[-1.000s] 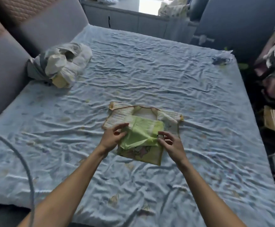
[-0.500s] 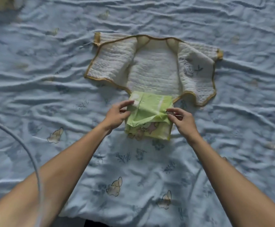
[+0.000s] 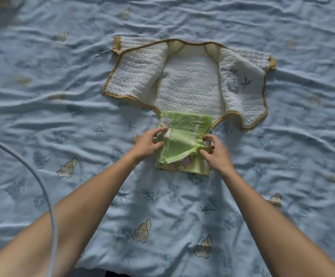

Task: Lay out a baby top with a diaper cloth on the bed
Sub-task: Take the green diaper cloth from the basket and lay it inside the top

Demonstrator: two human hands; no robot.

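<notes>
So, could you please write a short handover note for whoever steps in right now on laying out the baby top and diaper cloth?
Left hand: pinching the left edge of the green diaper cloth.
Right hand: gripping a raised fold at the cloth's right side.
Baby top: spread open and flat on the blue bed sheet, both front flaps turned outward.
Diaper cloth: folded, its far edge overlapping the top's bottom hem, the rest on the sheet; its upper layer is bunched near the right hand.
Done: top laid out, cloth placed at the hem.
Left: probably smooth that fold flat, square the cloth, then let go.
</notes>
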